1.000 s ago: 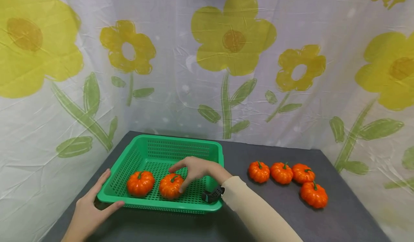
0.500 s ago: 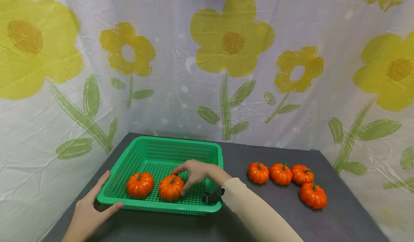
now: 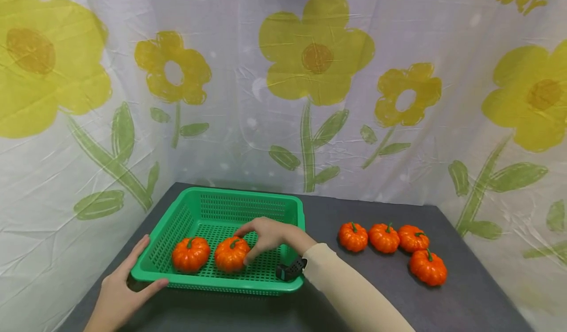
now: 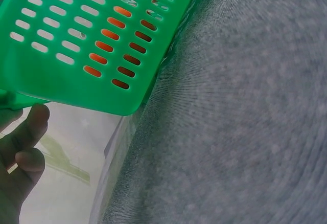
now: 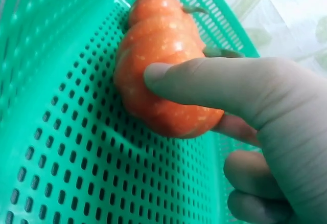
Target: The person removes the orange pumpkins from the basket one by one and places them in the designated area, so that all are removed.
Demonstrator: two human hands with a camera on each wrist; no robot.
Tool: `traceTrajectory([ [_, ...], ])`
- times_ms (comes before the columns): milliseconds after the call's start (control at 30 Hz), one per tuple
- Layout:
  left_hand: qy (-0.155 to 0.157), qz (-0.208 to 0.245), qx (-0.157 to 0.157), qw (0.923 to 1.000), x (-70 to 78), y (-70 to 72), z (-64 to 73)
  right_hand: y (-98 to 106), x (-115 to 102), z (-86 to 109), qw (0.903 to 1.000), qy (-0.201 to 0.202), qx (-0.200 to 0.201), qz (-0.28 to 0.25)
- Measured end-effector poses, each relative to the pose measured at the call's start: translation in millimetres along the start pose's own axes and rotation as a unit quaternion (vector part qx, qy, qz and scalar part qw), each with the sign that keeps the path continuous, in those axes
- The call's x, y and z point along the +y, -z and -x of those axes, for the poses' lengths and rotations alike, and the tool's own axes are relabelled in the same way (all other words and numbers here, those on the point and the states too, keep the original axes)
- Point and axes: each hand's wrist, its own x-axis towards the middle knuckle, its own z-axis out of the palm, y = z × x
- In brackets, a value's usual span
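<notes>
A green plastic basket (image 3: 250,283) stands on the dark table, with two orange pumpkins in it. My right hand (image 3: 267,236) pinches the right-hand pumpkin (image 3: 230,255) between thumb and fingers. In the right wrist view the thumb presses on this pumpkin's (image 5: 168,45) ribbed side, and a second pumpkin (image 5: 153,4) shows behind it. The other pumpkin (image 3: 190,255) sits to the left in the basket. My left hand (image 3: 119,287) spreads over the basket's near left corner, thumb at the front rim and fingers along the left side. Its loose fingers (image 4: 30,160) show below the rim in the left wrist view.
Several more pumpkins with green stems, such as the nearest one (image 3: 428,267), lie on the table (image 3: 354,292) right of the basket. A flower-printed curtain (image 3: 248,140) hangs behind and at both sides. A black wrist strap (image 3: 291,269) sits by my right wrist.
My right thumb and fingers have come onto the right-hand pumpkin, which has shifted slightly left and up. The left hand and the pumpkins outside the basket have stayed put.
</notes>
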Motion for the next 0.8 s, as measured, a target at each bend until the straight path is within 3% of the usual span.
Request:
traceTrajectory([
  [267,0.001,-0.002,0.003,1.0000,-2.1,-1.3,0.2,6,-12,6.9,0.9995,-0.007,0.028,0.016],
  [800,0.003,-0.001,0.006,1.0000,-1.8,-1.2,0.4,16,-20,48.2,0.9887,-0.016,0.137,-0.060],
])
